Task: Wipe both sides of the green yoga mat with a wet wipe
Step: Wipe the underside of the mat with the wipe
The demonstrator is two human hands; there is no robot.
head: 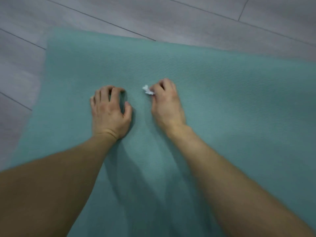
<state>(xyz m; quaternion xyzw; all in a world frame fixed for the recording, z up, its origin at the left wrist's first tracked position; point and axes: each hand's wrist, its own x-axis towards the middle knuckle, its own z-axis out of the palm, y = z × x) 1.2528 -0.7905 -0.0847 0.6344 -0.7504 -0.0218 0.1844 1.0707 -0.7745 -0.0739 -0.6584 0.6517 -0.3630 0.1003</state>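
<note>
Down on the mat, the left hand (110,112) rests with its fingers arched and their tips planted on the surface. The thumb stands apart to the side, and nothing is held in it. Just beside it, across a narrow strip of bare mat, the right hand (166,103) is curled in on itself. Its thumb and fingers pinch a small crumpled wet wipe (147,90), and a white tuft of the wipe sticks out toward the left hand. The frame is soft with blur, so the wipe seems to sit at the mat's surface, though I cannot say for certain that it touches. Both bare forearms reach in from the lower corners of the view and throw faint shadows on the mat between them.

The green yoga mat (222,100) lies spread flat under both hands, its fine wavy ribbing showing across the top. Its far edge runs across the upper part of the view, and its left edge slants down past the left arm. A grey plank floor (153,14) shows beyond those two edges, with dark seams crossing it at an angle.
</note>
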